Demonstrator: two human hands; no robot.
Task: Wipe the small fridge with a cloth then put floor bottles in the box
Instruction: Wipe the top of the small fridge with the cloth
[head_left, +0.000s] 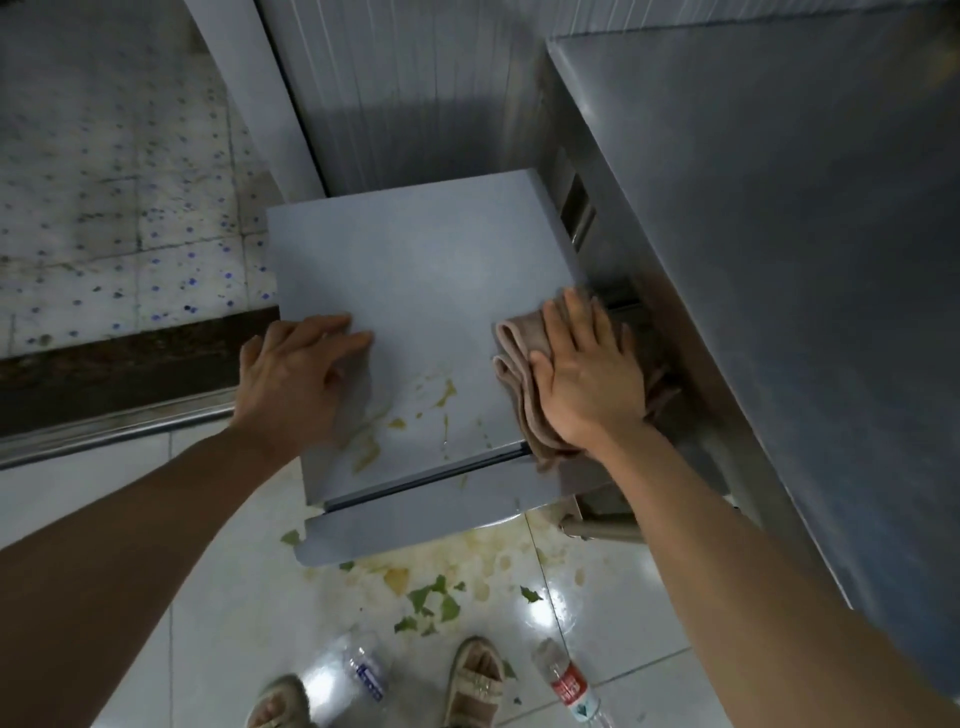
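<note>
a: where's the cloth (524, 384)?
b: bunched in folds at the right edge of the small fridge (421, 291) top, part of it hanging past the front right corner. it's pinkish brown.
a: and the right hand (582, 374)?
b: it lies flat on the cloth, fingers spread and straight, palm pressing down, gripping nothing.
a: the left hand (296, 369)?
b: it rests empty at the left edge of the top, fingers extended and close together, well apart from the cloth.
a: what's between them?
b: yellowish smears (410, 410) on the grey top, near the front.
a: the floor?
b: two plastic bottles lie on the white tiles by the sandalled feet: a blue-label bottle (366, 670) and a red-label bottle (566, 683). green scraps (434, 597) and yellow spill sit before the fridge.
</note>
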